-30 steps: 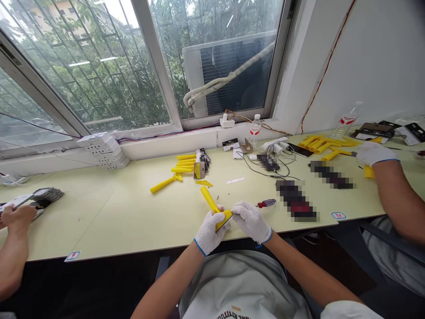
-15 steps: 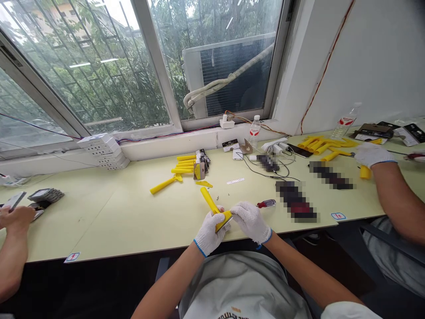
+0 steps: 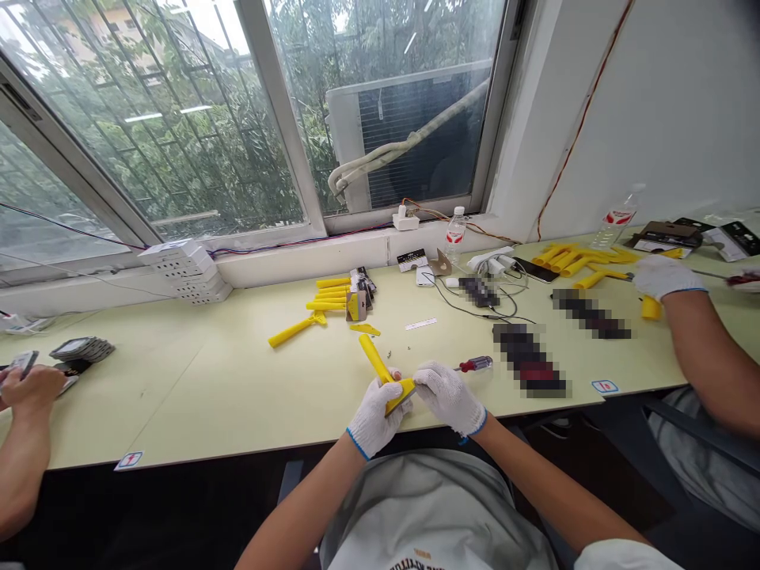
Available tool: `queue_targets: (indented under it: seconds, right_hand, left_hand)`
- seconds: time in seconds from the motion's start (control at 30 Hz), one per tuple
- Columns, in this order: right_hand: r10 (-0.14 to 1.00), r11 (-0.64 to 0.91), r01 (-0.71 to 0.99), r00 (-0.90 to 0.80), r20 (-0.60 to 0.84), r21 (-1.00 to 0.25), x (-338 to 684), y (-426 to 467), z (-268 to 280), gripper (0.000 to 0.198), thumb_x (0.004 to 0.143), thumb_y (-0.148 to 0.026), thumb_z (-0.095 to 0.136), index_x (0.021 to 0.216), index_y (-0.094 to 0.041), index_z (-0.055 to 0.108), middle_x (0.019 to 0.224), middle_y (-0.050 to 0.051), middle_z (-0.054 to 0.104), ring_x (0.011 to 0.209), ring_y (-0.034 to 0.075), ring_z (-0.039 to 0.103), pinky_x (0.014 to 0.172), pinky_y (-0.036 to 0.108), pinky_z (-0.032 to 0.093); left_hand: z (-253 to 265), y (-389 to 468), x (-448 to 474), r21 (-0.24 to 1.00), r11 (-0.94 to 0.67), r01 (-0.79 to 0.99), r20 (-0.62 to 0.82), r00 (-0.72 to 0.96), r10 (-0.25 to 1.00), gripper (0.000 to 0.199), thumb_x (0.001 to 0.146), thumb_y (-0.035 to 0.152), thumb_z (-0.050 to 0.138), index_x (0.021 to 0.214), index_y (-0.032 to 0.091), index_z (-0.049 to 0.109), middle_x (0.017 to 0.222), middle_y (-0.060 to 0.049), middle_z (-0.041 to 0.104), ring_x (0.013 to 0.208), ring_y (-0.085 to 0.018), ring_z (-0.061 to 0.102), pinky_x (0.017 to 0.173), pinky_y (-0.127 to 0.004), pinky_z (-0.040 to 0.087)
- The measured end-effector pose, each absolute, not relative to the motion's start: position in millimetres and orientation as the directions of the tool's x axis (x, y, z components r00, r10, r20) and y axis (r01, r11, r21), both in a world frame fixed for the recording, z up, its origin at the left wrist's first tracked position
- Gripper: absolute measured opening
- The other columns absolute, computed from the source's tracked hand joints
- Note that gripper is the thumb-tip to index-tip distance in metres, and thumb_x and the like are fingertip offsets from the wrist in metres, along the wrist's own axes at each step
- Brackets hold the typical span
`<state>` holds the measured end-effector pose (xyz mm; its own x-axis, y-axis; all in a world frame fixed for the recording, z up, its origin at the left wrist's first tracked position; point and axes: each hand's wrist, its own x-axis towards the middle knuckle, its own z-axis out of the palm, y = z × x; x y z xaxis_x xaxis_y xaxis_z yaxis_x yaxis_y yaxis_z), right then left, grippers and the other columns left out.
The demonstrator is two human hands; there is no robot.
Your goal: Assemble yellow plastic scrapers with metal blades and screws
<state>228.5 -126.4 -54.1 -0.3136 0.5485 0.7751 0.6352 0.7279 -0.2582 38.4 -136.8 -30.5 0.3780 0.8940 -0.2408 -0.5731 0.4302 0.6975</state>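
My left hand [image 3: 378, 413], in a white knit glove with a blue cuff, is closed around the head of a yellow scraper [image 3: 373, 358]. Its handle tilts up and away to the left, and a thin metal edge shows along the head's near side. At the right end of that head, the gloved fingers of my right hand [image 3: 446, 396] are pinched together; what lies under the fingertips is hidden. A screwdriver [image 3: 476, 364] with a clear and red handle rests on the table just beyond my right hand. Tiny metal pieces [image 3: 389, 353] lie past the scraper.
Yellow scrapers [image 3: 331, 294], a loose yellow piece [image 3: 364, 328] and a white strip [image 3: 421, 324] lie farther back. Blurred dark objects [image 3: 530, 360] and a bottle [image 3: 455, 235] are to the right. A co-worker's gloved hand [image 3: 668, 275] works at right, another person's hand [image 3: 36, 385] at left.
My hands and the scraper stay almost where they were, with only a slight shift of my right fingers. The person at left has tilted the item in their hands.
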Motion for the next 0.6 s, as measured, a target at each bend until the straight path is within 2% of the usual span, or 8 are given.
queue_targets:
  seconds: [0.2, 0.6]
  right_hand:
    - [0.533, 0.744, 0.615, -0.309, 0.787, -0.262, 228.8, -127.1, -55.3, 0.013, 0.101, -0.014, 0.057, 0.104, -0.025, 0.065, 0.098, 0.006, 0.072, 0.092, 0.018, 0.071, 0.086, 0.029, 0.062]
    - [0.535, 0.737, 0.622, -0.299, 0.790, -0.264, 231.2, -127.6, -52.5, 0.018, 0.107, -0.028, 0.054, 0.107, -0.023, 0.071, 0.097, 0.009, 0.072, 0.091, 0.021, 0.070, 0.084, 0.035, 0.060]
  left_hand:
    - [-32.6, -136.2, 38.1, 0.699, 0.428, -0.573, -0.235, 0.381, 0.894, 0.045, 0.072, 0.024, 0.088, 0.105, 0.022, 0.059, 0.090, 0.000, 0.062, 0.073, -0.013, 0.060, 0.065, -0.024, 0.051]
    - [-36.8, -134.4, 37.7, 0.683, 0.429, -0.590, -0.218, 0.397, 0.892, 0.040, 0.076, 0.022, 0.086, 0.105, 0.021, 0.059, 0.090, -0.001, 0.063, 0.073, -0.013, 0.060, 0.064, -0.024, 0.050]
